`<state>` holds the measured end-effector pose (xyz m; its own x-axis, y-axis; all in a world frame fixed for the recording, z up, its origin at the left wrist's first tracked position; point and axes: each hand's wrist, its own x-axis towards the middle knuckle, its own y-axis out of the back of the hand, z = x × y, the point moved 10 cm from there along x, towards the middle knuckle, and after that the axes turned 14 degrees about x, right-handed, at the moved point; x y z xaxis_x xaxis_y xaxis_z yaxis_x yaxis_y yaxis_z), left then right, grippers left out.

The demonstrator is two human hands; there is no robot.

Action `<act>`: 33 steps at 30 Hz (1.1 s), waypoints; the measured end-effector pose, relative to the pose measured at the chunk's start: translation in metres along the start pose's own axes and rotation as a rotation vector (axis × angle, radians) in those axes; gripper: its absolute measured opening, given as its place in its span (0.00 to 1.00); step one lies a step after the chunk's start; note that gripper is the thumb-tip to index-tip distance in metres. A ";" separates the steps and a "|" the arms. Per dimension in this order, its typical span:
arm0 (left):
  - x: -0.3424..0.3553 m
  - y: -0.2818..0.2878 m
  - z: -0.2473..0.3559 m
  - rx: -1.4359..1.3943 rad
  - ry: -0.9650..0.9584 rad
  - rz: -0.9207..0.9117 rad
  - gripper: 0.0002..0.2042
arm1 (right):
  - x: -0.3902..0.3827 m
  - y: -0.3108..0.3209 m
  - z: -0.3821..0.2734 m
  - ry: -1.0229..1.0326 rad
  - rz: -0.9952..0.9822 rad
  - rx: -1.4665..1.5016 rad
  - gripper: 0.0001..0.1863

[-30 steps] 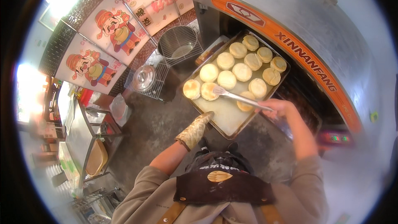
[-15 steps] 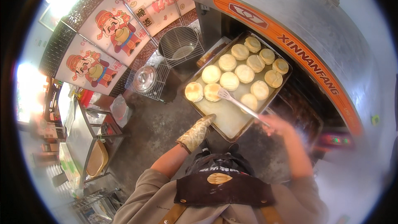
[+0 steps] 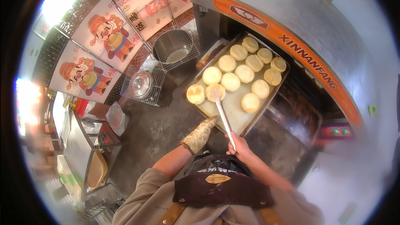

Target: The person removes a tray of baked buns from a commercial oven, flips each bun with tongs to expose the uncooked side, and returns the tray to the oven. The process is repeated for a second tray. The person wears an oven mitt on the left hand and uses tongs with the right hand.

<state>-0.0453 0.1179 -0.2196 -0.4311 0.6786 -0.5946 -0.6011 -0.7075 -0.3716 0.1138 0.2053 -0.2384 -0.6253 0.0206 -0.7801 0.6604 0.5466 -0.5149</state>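
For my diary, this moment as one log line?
left hand: patterned tan mitt, at rectangular metal tray edge | right hand: holds silver metal utensil | tip: over round golden pastry

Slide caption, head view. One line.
Mitted left hand at the edge of a tray, right hand holding a slotted metal tool over round pastries.

I see my left hand (image 3: 200,136), in a mitt, at the tray's (image 3: 234,110) 7 o'clock edge. My right hand (image 3: 240,147) holds silver tongs (image 3: 224,118) at the 8 o'clock bun (image 3: 215,87).
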 end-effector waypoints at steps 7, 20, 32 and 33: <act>-0.001 -0.001 0.007 -0.055 0.009 -0.099 0.21 | -0.012 0.015 -0.008 0.207 0.161 -0.155 0.30; -0.025 -0.002 0.029 0.077 0.024 -0.116 0.26 | -0.195 0.019 -0.086 0.853 0.689 -1.795 0.28; -0.063 -0.017 0.050 -0.064 -0.073 -0.101 0.32 | -0.084 -0.013 -0.132 -0.061 0.082 -0.583 0.32; -0.064 -0.014 0.051 0.111 -0.086 -0.051 0.32 | -0.072 -0.019 -0.140 -0.065 0.028 -0.674 0.33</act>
<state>-0.0433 0.0945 -0.1395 -0.4512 0.7308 -0.5123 -0.6926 -0.6487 -0.3154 0.0878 0.3104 -0.1229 -0.5711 0.0036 -0.8209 0.2591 0.9497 -0.1761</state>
